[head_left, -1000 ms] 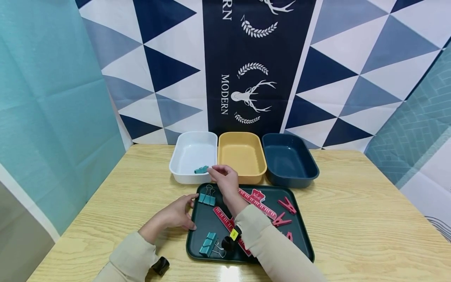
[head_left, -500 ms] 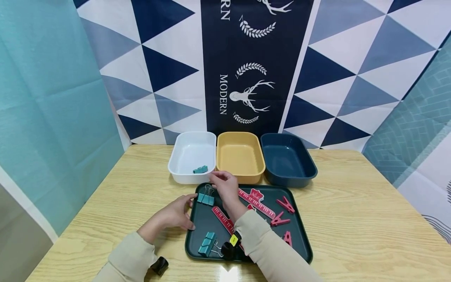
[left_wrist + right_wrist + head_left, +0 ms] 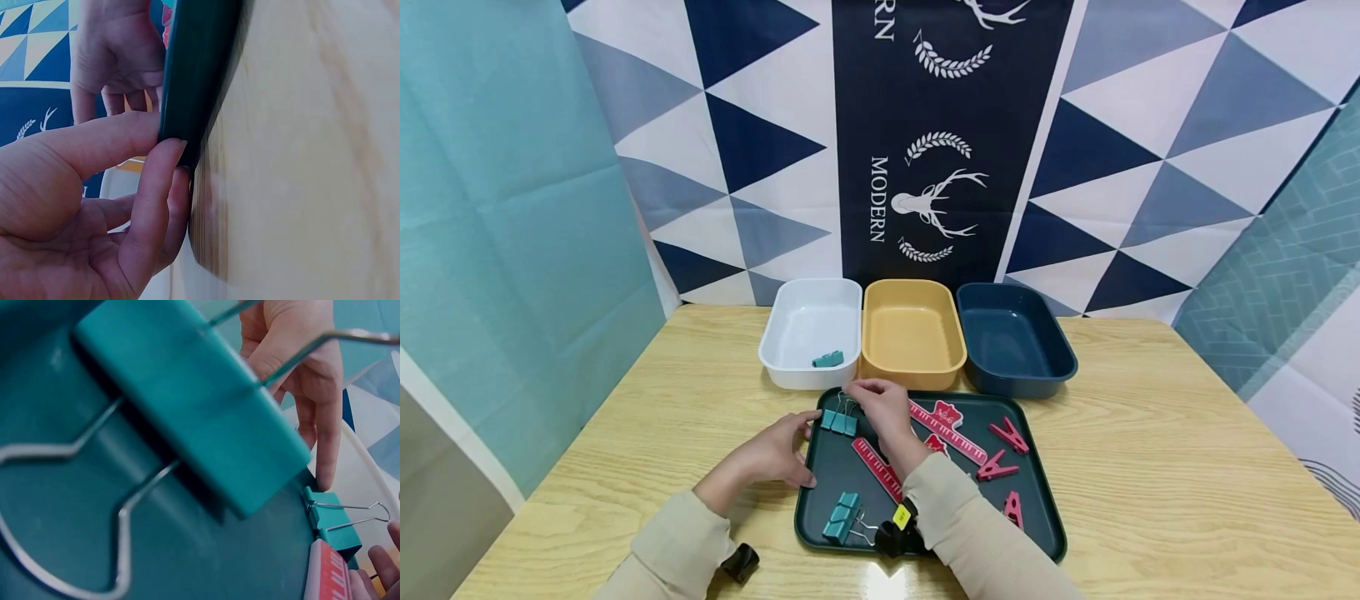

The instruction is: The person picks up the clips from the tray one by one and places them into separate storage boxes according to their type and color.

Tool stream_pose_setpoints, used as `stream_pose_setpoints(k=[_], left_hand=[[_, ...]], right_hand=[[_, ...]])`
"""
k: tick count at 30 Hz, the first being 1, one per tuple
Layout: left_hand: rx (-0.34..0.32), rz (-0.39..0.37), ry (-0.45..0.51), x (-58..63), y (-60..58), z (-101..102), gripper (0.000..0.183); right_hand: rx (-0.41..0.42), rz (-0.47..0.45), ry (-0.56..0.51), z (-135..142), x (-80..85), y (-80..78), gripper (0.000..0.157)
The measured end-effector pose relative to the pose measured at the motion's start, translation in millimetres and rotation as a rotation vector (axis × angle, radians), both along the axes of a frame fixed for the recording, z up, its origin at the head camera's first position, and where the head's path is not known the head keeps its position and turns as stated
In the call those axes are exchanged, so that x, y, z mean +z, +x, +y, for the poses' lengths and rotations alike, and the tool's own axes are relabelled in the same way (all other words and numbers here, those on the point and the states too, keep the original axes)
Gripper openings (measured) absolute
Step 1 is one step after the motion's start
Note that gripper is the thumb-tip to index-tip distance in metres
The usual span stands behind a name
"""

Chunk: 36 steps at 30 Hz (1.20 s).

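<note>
My left hand (image 3: 775,450) grips the left rim of the dark green tray (image 3: 1037,500), finger and thumb on its edge in the left wrist view. Just beside it, on the tray's far left corner, lies a teal binder clip (image 3: 838,422) with wire handles. Right over those handles is my right hand (image 3: 883,412), its fingers bent and spread, with nothing visible between them. Another teal binder clip (image 3: 842,518) lies near the tray's front left and looms large in the right wrist view. A third teal binder clip (image 3: 828,359) is in the white bin (image 3: 808,380).
Red ruler-like clips (image 3: 951,432) with piano-key patterns lie mid-tray, partly under my right arm. Several red clothespins (image 3: 997,467) are on the tray's right side. Behind the tray stand a yellow bin (image 3: 913,380) and a navy bin (image 3: 1022,386), side by side with the white one.
My right hand has drawn back from the white bin's front edge, down toward the binder clip at the tray's far left corner. My left hand stays on the rim.
</note>
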<state>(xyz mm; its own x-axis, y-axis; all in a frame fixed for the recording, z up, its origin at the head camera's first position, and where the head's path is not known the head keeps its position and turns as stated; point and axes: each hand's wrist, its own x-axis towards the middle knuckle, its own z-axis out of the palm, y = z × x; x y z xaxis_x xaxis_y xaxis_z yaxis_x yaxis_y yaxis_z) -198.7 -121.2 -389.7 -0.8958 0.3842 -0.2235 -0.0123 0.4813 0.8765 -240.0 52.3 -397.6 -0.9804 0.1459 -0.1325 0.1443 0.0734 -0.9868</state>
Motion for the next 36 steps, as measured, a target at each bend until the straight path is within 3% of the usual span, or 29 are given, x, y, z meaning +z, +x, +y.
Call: stream_pose_setpoints(k=[14, 36], left_hand=[[-0.014, 0.009, -0.020, 0.8, -0.5, -0.8, 0.097], [-0.022, 0.011, -0.015, -1.8, -2.5, -1.9, 0.096]], right_hand=[[0.089, -0.009, 0.062, 1.5, -0.2, -0.2, 0.014], [0.095, -0.101, -0.199, 4.9, 3.4, -2.4, 0.011]])
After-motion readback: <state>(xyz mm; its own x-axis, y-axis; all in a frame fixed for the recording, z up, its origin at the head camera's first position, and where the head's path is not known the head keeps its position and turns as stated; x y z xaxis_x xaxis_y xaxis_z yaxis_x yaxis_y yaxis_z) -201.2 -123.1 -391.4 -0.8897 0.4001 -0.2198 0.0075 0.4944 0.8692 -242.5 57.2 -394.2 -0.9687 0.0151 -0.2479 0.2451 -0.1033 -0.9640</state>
